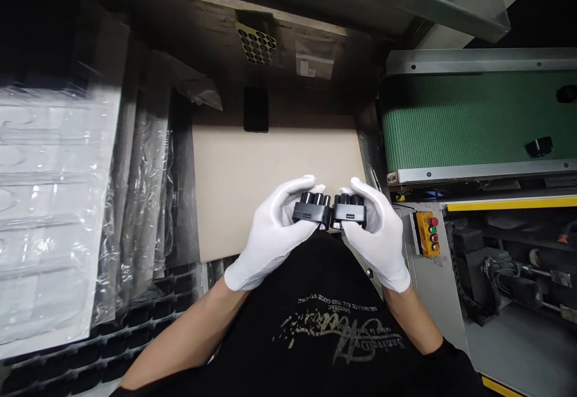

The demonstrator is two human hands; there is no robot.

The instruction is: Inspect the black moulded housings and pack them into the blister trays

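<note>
The gloved left hand (273,235) and gloved right hand (375,235) each grip a black plastic part, the left one (312,209) just beside the right one (350,211), above a cardboard sheet (265,193). Farther off lie a yellow push-button box (427,233), a green conveyor belt (469,121) and clear plastic trays (54,205).

Smooth black plastic on the left housing (311,212) and right housing (350,213), glossy at the caps, inside matt white cloth gloves (270,235)! Then dull, smooth cardboard (270,187), and over there, a rough green woven belt (473,121).
</note>
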